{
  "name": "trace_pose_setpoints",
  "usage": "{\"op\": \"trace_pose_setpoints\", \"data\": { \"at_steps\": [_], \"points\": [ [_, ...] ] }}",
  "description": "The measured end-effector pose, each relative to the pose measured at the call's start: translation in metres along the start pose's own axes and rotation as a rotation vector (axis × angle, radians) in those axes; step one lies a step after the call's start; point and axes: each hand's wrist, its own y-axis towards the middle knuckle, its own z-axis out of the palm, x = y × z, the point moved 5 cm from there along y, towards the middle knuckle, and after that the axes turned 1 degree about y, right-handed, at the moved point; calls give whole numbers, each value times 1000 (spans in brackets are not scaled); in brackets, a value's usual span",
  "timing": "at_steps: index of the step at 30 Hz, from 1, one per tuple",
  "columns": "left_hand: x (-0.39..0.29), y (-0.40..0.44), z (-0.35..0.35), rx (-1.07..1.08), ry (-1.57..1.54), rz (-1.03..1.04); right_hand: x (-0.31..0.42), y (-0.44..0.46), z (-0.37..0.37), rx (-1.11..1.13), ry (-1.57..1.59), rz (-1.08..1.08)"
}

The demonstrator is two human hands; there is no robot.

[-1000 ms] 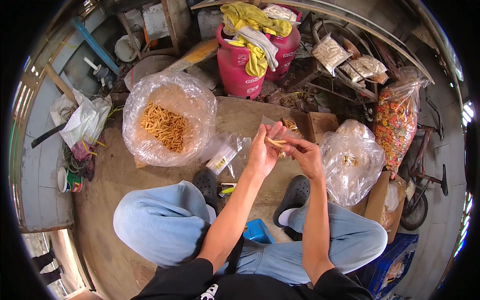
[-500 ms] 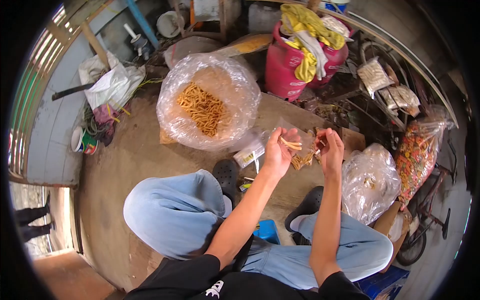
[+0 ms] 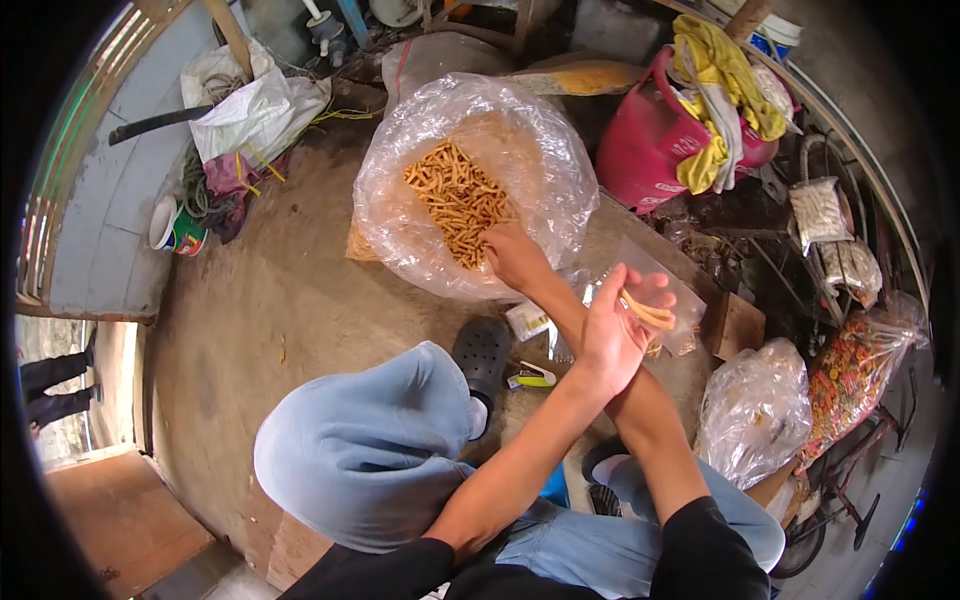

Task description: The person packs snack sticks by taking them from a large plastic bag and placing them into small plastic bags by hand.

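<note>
My left hand [image 3: 620,335] is held palm up with a few pale snack sticks [image 3: 648,312] and a clear plastic bag [image 3: 680,290] at its fingers. Under it, my right forearm crosses toward the big open plastic sack [image 3: 565,170]. At the lower right edge of the brown snack sticks [image 3: 455,195] in that sack is my right hand [image 3: 512,252], its fingers bent down at the pile. What the right fingertips hold, if anything, is too small to tell. More sticks lie partly hidden behind the left hand.
Pink gas cylinders [image 3: 650,140] with yellow gloves stand at the back right. A clear bag [image 3: 755,410] and a bag of colourful snacks [image 3: 855,375] are on the right. A green stapler-like item [image 3: 532,377] lies by my shoe. A person's legs show at far left.
My right hand has moved left across my left arm to the snack pile. My left hand still holds the sticks. The view has turned, shifting the scene.
</note>
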Motion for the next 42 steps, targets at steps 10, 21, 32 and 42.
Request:
{"op": "trace_pose_setpoints", "data": {
  "at_steps": [10,21,32,42],
  "points": [
    [-30,25,6,-80,20,-40,-18,52,69,37,-90,171],
    [-40,36,-2,-87,30,-37,-27,76,90,245,-90,295],
    [-82,20,-10,2,-41,47,-38,41,11,173,53,443],
    [-187,-31,-52,-86,-23,380,-45,19,-11,-44,1019,668]
  ]
}}
